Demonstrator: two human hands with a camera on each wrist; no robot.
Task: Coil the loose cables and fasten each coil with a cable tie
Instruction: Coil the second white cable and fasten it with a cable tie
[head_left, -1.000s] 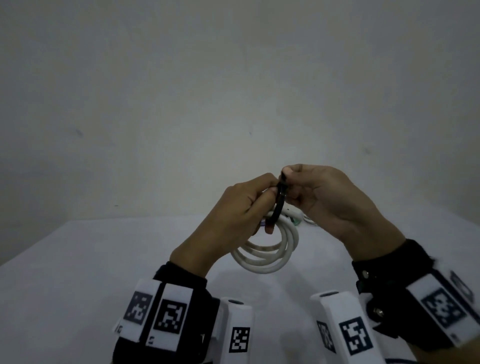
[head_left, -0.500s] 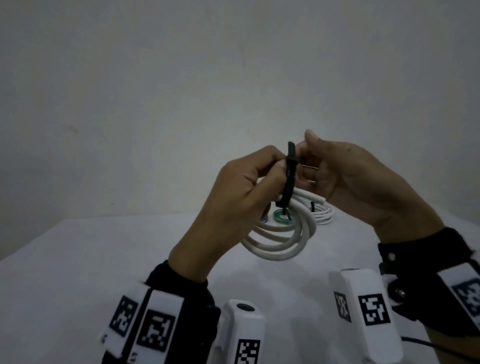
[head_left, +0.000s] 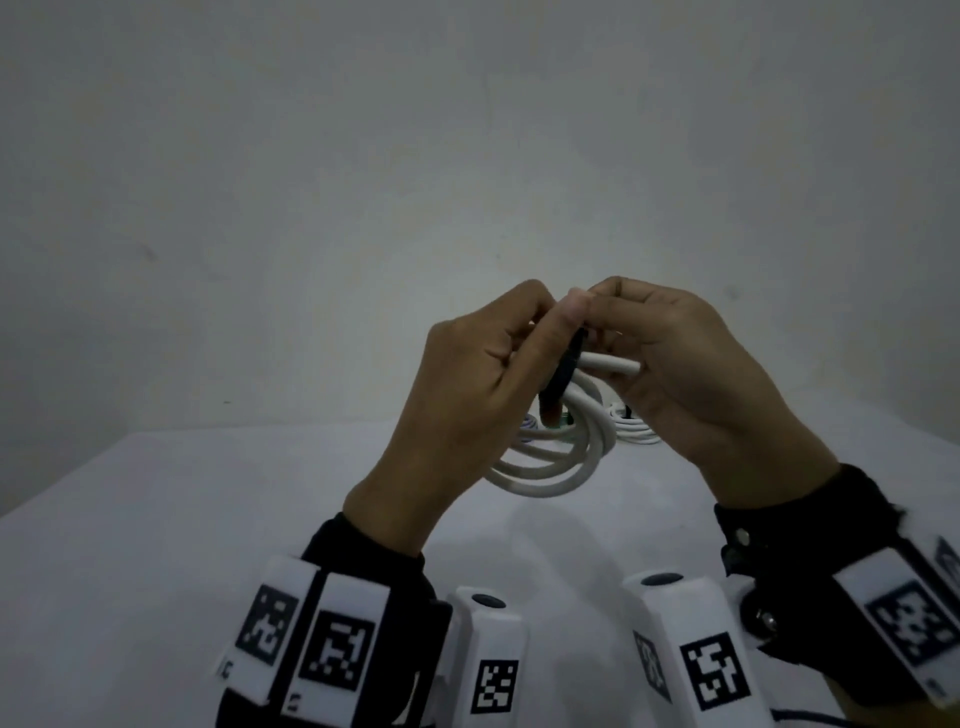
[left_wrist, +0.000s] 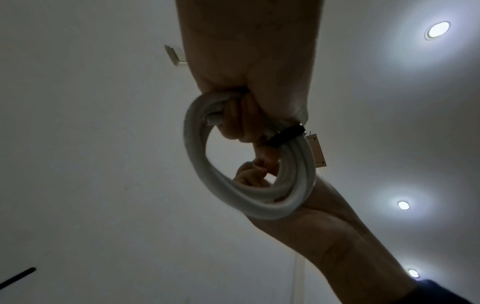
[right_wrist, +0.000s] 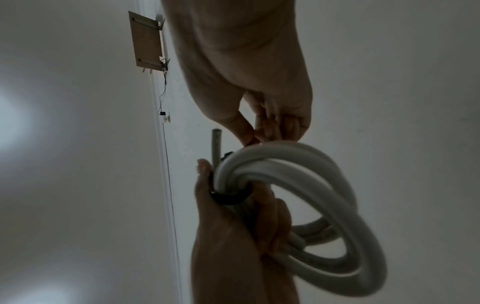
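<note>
I hold a white cable coil (head_left: 550, 467) in the air above the white table (head_left: 208, 519). My left hand (head_left: 558, 338) grips the coil's top, its thumb lying over a black cable tie (head_left: 563, 374) wrapped round the strands. My right hand (head_left: 608, 317) meets it from the right and pinches the tie's end at the coil's top. The cable's cut end (head_left: 613, 364) sticks out towards the right palm. In the left wrist view the tie (left_wrist: 285, 136) bands the coil (left_wrist: 197, 160). In the right wrist view the tie (right_wrist: 228, 198) circles the coil (right_wrist: 324, 195) against the left palm.
Another white cable coil (head_left: 636, 428) lies on the table behind my hands. A small green ring (head_left: 563, 423) and a bluish object (head_left: 529, 427) sit there too, partly hidden. A plain wall stands behind the table.
Half a second ago the tie's strap stood upright between my fingertips. Now it is folded down round the coil and my hands are closer together, thumb against fingers.
</note>
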